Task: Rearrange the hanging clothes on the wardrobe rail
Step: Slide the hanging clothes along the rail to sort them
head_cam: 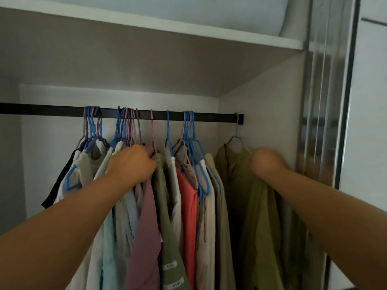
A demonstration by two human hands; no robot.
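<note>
From the head camera, a black metal wardrobe rail (62, 110) runs across the inside of a pale wardrobe, ending at the right side wall, with a white shelf (188, 32) above it. Clothes hang from it on thin plastic hangers, mostly blue with some pink and purple ones, bunched in groups along the rail. At the far left is a black garment (59, 181) beside a beige top on a blue hanger (72, 178). The left hand (132, 164) reaches into the middle group, just below the hanger necks, its fingers curled into the fabric at the shoulders of a mauve-pink garment (146, 227) and a sage-green garment with white labels (169, 237); the fingertips are buried in the cloth, so exactly which piece they grip cannot be told. To the right of that hang a cream garment, a coral-red top (188, 206) and several beige pieces on a cluster of blue hangers (188, 126). Set apart from these, nearest the right wall, an olive-green button shirt (240, 195) hangs on a single grey-blue hanger (236, 135). The right hand (266, 164) is at the shirt's right shoulder, blurred, seen from the back with the fingers folded out of sight behind it; it seems to be holding the shoulder fabric, though the grip itself is hidden. A mirrored sliding door frame (326, 101) stands at the right edge of the wardrobe.
</note>
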